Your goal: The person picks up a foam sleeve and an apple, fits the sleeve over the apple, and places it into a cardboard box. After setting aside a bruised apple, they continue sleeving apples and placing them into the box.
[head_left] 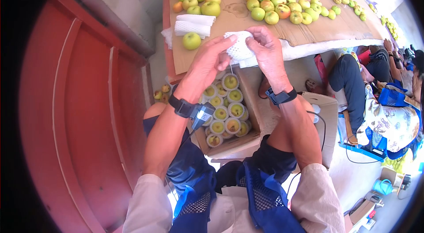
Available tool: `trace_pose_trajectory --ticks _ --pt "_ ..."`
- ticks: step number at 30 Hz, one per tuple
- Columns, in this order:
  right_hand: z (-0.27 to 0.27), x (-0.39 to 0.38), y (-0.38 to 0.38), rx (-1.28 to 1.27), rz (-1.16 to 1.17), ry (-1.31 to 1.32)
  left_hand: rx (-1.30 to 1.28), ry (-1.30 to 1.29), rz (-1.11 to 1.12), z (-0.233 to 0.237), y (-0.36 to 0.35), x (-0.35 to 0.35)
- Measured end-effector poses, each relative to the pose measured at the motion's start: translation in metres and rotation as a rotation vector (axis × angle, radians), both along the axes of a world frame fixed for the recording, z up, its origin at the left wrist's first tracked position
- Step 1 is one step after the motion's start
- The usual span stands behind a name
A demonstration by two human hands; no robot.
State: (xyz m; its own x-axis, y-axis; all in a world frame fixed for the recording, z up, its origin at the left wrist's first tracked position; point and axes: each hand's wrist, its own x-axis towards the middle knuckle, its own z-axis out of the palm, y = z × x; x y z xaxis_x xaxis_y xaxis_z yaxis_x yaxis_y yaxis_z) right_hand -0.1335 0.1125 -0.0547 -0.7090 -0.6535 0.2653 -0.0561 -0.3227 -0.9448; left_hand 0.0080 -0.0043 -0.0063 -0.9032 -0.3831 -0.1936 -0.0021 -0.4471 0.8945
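A white foam net sleeve (239, 48) is held up between my two hands at the front edge of the cardboard-covered table. My left hand (211, 56) pinches its left side, and my right hand (267, 51) grips its right side with thumb and fingers. The sleeve looks rounded and bulging; I cannot tell whether an apple is inside. Left of my hands, a green apple (191, 41) rests in front of a stack of flat foam net sleeves (193, 24). Below my hands stands an open carton (252, 105) holding several apples in net sleeves (230, 82).
Loose apples (278, 1) cover much of the cardboard sheet (229, 34), with a smaller group (197, 1) at back left. A red door (92, 114) stands at my left. On the right, a cardboard flap (324, 105) is beside my knee, and another person (349, 78) sits beyond it.
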Motion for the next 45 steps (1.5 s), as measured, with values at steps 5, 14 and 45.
trace_pose_trajectory --ticks 5,14,45 --pt "-0.002 -0.005 0.0 0.035 0.003 0.037 -0.12 -0.035 0.01 -0.005 -0.01 -0.002" --pt "0.013 -0.008 0.008 0.095 0.026 0.1 -0.207 -0.031 0.179 -0.003 -0.026 0.003" --pt "-0.017 -0.169 -0.018 0.736 -0.567 0.937 0.104 0.272 0.369 0.02 -0.043 0.015"
